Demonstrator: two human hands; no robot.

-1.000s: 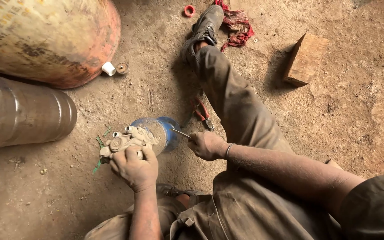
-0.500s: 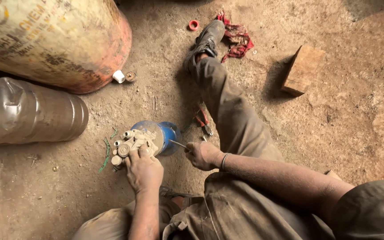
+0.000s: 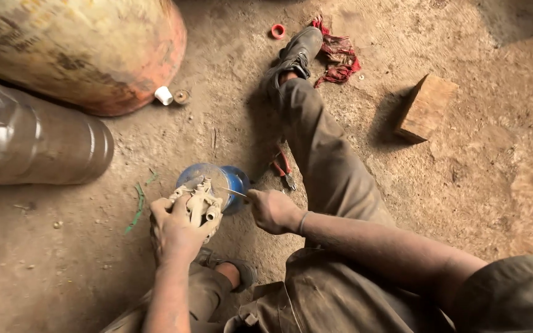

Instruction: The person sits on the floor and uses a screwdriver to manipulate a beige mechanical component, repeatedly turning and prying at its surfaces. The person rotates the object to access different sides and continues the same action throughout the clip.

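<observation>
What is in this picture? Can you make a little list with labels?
place: dusty dirt floor
left hand: grips a pale, grimy metal part with round ports
right hand: holds a thin metal tool against that part
under the part: clear plastic jar with a blue end
nearby: red-handled pliers, wooden block, red rag, big orange cylinder, clear plastic bottle lying down

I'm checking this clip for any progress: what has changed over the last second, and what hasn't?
Little changed. The left hand still grips the dusty metal part over the blue-capped jar, and the right hand still holds the thin tool against it. The view drifted a little, so the orange cylinder, pliers and wooden block sit elsewhere in frame, yet lie as before.
</observation>
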